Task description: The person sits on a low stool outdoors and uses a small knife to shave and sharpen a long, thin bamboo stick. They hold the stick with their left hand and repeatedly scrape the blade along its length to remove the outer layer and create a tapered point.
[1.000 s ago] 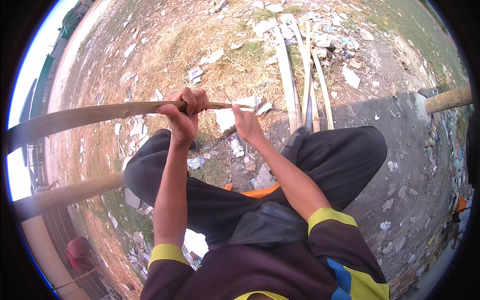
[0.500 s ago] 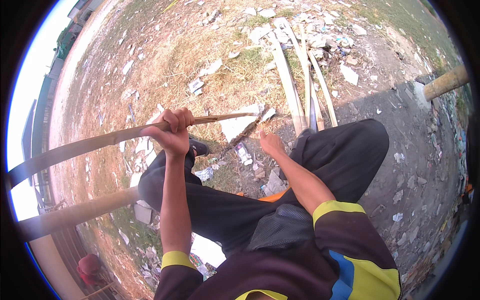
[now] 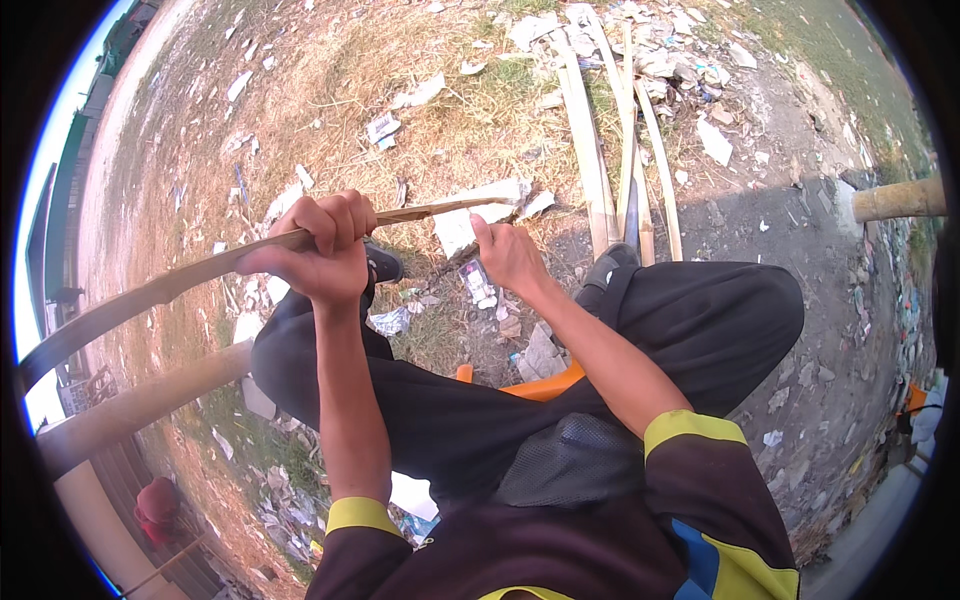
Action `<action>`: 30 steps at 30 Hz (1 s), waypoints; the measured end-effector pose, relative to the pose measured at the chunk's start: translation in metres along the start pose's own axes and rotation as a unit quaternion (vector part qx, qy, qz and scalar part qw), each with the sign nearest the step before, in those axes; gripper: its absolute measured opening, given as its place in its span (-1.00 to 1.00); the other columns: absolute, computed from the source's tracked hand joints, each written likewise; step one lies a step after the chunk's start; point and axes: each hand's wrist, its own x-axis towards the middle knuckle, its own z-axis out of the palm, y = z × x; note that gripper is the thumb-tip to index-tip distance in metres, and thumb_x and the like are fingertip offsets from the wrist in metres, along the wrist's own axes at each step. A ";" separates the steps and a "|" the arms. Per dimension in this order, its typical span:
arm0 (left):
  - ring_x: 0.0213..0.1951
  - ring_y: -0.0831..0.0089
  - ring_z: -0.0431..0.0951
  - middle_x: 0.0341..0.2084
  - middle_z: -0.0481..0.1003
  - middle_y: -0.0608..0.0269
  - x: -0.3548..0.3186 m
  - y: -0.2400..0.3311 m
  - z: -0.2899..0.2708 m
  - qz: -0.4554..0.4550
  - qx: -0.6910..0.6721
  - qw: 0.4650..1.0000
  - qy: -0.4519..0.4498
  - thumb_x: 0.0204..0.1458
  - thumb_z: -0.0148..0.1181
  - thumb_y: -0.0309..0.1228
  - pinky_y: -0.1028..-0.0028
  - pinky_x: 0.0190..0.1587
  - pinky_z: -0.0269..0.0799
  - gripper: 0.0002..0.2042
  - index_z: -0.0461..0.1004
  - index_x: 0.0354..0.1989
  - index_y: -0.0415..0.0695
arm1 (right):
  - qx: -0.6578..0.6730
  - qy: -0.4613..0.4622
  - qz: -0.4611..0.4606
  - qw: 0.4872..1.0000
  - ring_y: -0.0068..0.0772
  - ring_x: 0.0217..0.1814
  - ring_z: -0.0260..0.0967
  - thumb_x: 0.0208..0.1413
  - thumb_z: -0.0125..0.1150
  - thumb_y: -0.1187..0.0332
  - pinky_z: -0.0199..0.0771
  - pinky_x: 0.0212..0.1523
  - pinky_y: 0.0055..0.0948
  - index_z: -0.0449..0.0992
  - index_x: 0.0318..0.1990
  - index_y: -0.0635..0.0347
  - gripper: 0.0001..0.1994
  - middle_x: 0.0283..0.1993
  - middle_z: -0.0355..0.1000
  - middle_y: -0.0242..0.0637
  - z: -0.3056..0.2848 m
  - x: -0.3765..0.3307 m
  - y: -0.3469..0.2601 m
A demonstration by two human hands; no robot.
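Note:
A long split bamboo strip (image 3: pixel 165 287) slants from the left rim to just past the middle of the view, narrowing toward its right end. My left hand (image 3: pixel 325 245) is wrapped round it, fist closed, above my left knee. Just below the strip's thin end is my right hand (image 3: pixel 512 258), thumb raised and fingers curled in. What those fingers hold, if anything, is hidden. Beyond my right shoe, several pale bamboo strips (image 3: pixel 590 150) lie on the ground, fanned out away from me.
A thick bamboo pole (image 3: pixel 150 405) runs beside my left knee, and another pole (image 3: pixel 895 200) juts in at the right. Something orange (image 3: pixel 545 386) shows beneath me. Paper scraps and litter (image 3: pixel 715 142) cover the dry grass. A person in red (image 3: pixel 157 505) is at lower left.
My left hand has shifted a little left and down with the bamboo strip. My right hand has moved left and up, closer to the strip. The view has turned slightly.

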 end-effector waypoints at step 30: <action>-0.74 0.50 -0.10 -0.88 -0.06 0.40 -0.004 0.004 -0.005 -0.011 -0.011 0.999 0.034 -0.13 -0.48 0.44 0.47 -0.63 -0.11 -0.29 0.00 -0.75 -0.06 | -0.067 0.022 0.200 0.977 0.10 -0.06 0.38 0.18 -0.38 -0.06 0.33 0.01 -0.11 0.44 -0.18 0.50 -0.34 -0.17 0.39 0.27 -0.029 0.039 0.049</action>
